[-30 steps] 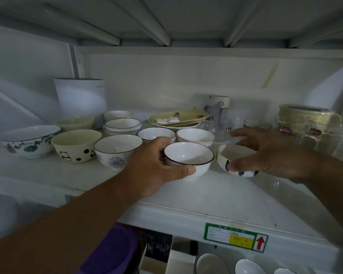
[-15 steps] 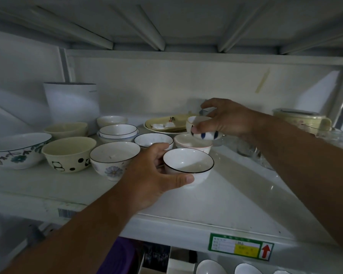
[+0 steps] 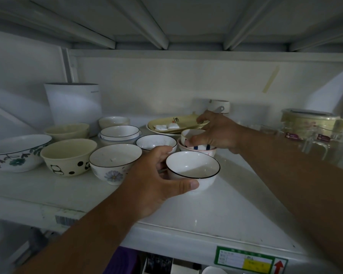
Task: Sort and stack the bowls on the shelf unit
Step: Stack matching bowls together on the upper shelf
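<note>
My right hand [image 3: 216,133] grips the small blue-striped bowl [image 3: 194,138], thumb curled on its near wall and fingers over the far rim, and it sits tilted inside the pink-rimmed bowl [image 3: 210,152]. Just in front of that pink-rimmed bowl, my left hand [image 3: 156,178] holds the black-rimmed bowl [image 3: 192,168], thumb wrapped under its near side and fingers [image 3: 162,151] behind it; whether it is lifted off the shelf [image 3: 216,210] I cannot tell.

The striped bowl could seat crooked and rock or chip if I let go while it is tilted, and my left knuckles lie close to the flower bowl [image 3: 115,163], which a careless lift could knock.

Left of the pink-rimmed bowl stand more bowls; behind it a yellow plate [image 3: 166,123]; right of it, glassware. The white metal shelf is dimly lit, another shelf overhead.
</note>
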